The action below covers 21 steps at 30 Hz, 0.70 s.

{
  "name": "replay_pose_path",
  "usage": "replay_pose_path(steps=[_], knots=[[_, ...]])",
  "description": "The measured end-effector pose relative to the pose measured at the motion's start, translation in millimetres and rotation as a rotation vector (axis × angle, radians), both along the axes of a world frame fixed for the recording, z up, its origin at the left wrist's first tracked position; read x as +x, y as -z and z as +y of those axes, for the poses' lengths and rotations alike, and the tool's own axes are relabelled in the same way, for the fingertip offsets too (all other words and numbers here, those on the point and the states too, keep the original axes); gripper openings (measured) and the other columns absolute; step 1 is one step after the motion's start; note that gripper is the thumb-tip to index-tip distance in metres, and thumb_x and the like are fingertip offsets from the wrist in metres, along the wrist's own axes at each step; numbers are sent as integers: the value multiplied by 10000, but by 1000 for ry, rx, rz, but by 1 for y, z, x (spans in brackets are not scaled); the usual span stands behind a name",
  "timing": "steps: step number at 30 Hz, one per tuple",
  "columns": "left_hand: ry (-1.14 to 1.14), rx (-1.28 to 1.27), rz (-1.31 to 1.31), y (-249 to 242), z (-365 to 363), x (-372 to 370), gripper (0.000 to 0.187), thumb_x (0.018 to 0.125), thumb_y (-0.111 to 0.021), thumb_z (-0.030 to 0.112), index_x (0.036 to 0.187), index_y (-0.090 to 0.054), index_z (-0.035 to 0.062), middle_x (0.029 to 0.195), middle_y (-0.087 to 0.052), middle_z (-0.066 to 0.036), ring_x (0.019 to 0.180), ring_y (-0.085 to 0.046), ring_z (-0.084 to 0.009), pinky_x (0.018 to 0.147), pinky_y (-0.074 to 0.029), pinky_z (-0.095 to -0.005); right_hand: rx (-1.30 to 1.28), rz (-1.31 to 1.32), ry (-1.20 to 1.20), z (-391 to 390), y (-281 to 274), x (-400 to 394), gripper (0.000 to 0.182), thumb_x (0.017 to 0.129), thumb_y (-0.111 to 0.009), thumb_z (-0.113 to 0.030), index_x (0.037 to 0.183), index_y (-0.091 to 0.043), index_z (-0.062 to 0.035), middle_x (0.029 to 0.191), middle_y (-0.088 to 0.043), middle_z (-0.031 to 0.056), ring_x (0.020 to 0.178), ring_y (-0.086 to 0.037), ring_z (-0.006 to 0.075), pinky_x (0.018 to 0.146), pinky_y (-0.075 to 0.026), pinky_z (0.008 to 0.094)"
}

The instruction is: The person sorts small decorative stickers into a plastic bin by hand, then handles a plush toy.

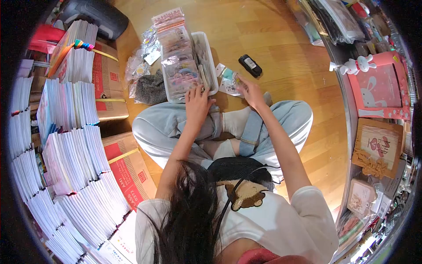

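My left hand rests at the near end of a white plastic basket, its fingers spread over the front of the contents. Clear packets with small colourful items stand tightly in rows inside the basket. My right hand is closed at the edge of a small clear packet with a teal and white patterned part. That packet sits just right of the basket, low over the floor. A black phone-like device lies on the floor beyond my right hand.
Left of the basket lie a dark grey cloth and loose clear packets. Stacked booklets and cardboard boxes line the left side. Along the right stands a shelf with a pink rabbit frame and a wooden frame.
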<state>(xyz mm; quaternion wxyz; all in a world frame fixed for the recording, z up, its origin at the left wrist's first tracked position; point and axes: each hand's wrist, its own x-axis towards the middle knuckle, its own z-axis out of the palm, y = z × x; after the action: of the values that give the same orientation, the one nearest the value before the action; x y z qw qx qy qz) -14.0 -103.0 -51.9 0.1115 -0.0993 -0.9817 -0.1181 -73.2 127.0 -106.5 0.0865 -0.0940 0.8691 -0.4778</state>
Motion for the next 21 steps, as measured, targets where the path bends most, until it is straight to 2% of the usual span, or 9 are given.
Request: replay_pose_path(steps=[2, 5, 6, 9, 10, 13, 16, 20, 21], knots=[[-43, -94, 38, -5, 7, 2, 358, 767, -650, 231, 1107, -575, 147, 1193, -501, -34, 1107, -453, -234, 963, -302, -410, -370, -141, 151, 2, 29, 0, 439, 865, -586, -253, 1254, -483, -75, 1222, -545, 143, 1102, -534, 264, 916, -425, 352], [-19, -165, 100, -6, 10, -2, 313, 747, -651, 220, 1048, -607, 146, 1182, -497, -15, 1098, -454, -227, 961, -297, -422, -988, -417, 330, 9, -13, 6, 397, 897, -553, -263, 1227, -486, -52, 1174, -557, 104, 1081, -529, 228, 917, -421, 345], [-4, -199, 100, -6, 10, -3, 274, 742, -639, 215, 1006, -618, 146, 1154, -508, -11, 1103, -451, -218, 958, -298, -409, -1185, -460, 361, 11, -17, 5, 366, 902, -530, -279, 1184, -495, -49, 1123, -551, 73, 1052, -524, 217, 933, -411, 393], [37, -264, 104, -3, 10, -5, 185, 734, -605, 197, 907, -644, 147, 1083, -532, -3, 1111, -446, -197, 950, -302, -385, -1443, -542, 403, 23, -29, 6, 378, 923, -466, -347, 1168, -496, -60, 1107, -547, 80, 1051, -515, 225, 943, -390, 468], [44, -264, 112, -3, 10, -5, 171, 734, -597, 190, 892, -648, 146, 1069, -532, -3, 1108, -445, -193, 949, -301, -386, -1490, -564, 429, 25, -28, 6, 442, 933, -413, -404, 1206, -462, -61, 1133, -524, 77, 1055, -496, 232, 944, -368, 527], [30, -189, 118, 2, 9, -6, 143, 746, -596, 182, 870, -652, 140, 1060, -536, -4, 1105, -446, -190, 943, -304, -392, -1644, -623, 467, 27, -35, 10, 476, 937, -380, -435, 1225, -439, -61, 1166, -505, 80, 1080, -467, 232, 962, -347, 549], [-1, -44, 139, -1, 12, -3, 144, 766, -606, 174, 896, -648, 127, 1068, -544, -11, 1094, -458, -201, 940, -306, -397, -1683, -593, 314, 30, -32, 13, 484, 924, -429, -429, 1224, -437, -49, 1190, -482, 94, 1105, -436, 207, 951, -369, 552], [-72, 251, 136, -20, 16, 9, 221, 786, -614, 157, 1001, -621, 107, 1077, -555, -41, 1059, -487, -235, 937, -320, -411, -1180, -449, 401, 19, -36, 17, 464, 895, -535, -340, 1195, -441, 0, 1100, -529, 100, 1026, -514, 193, 845, -485, 436], [-48, 437, 24, -22, 13, 12, 264, 779, -624, 156, 1039, -606, 109, 1090, -553, -50, 1062, -487, -242, 933, -326, -410, -1093, -460, 388, 18, -37, 21, 427, 889, -557, -296, 1169, -457, 11, 1071, -542, 103, 1003, -532, 190, 815, -505, 405]])
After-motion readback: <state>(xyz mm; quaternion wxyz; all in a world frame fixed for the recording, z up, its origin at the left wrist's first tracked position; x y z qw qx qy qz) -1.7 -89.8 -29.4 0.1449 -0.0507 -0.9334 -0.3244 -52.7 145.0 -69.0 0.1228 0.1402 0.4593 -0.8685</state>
